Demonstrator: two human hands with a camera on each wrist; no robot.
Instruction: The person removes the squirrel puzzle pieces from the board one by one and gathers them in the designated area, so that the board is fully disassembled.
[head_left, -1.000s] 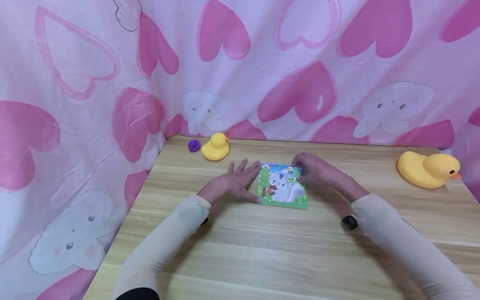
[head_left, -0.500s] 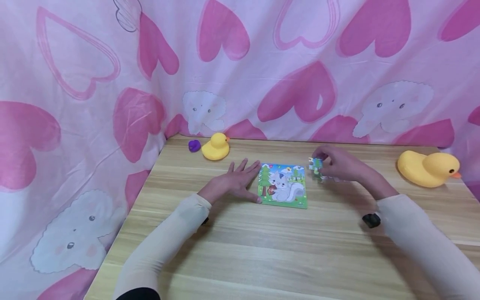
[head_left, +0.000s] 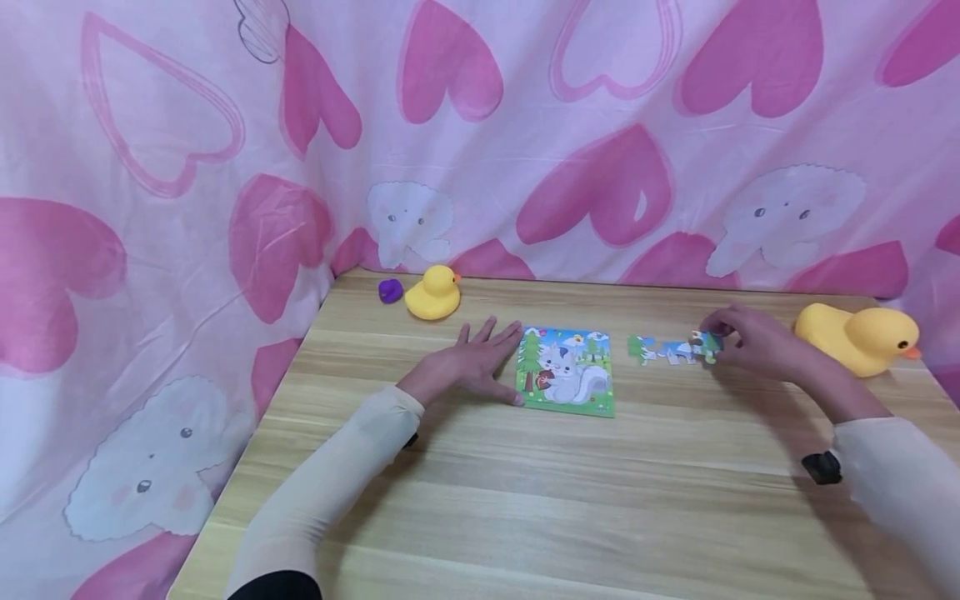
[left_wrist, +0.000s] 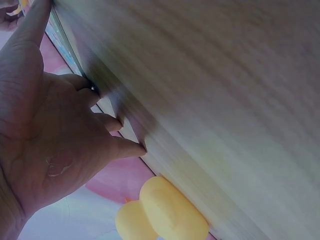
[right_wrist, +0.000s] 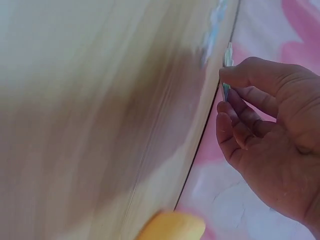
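A square puzzle board (head_left: 564, 371) with a white squirrel picture lies on the wooden table. Along its left edge rests my left hand (head_left: 472, 365), fingers spread, its thumb at the lower left corner; the left wrist view shows that hand (left_wrist: 55, 130) with its fingertips down on the tabletop. My right hand (head_left: 761, 343), off to the right of the board, pinches a jigsaw puzzle piece (head_left: 705, 347) between thumb and fingers. In the right wrist view the held piece (right_wrist: 228, 55) is seen nearly edge-on. Several loose puzzle pieces (head_left: 675, 352) lie between board and right hand.
Beyond my left hand sit a yellow rubber duck (head_left: 432, 293) and a small purple duck (head_left: 390, 291). A larger yellow duck (head_left: 855, 337) stands at the right, behind my right wrist. A pink heart-patterned curtain (head_left: 600, 167) hangs along the back and left of the table.
My right hand has moved right, from the board's upper right corner past the loose pieces, carrying puzzle pieces away from it. The loose pieces are now uncovered. The left hand stays put.
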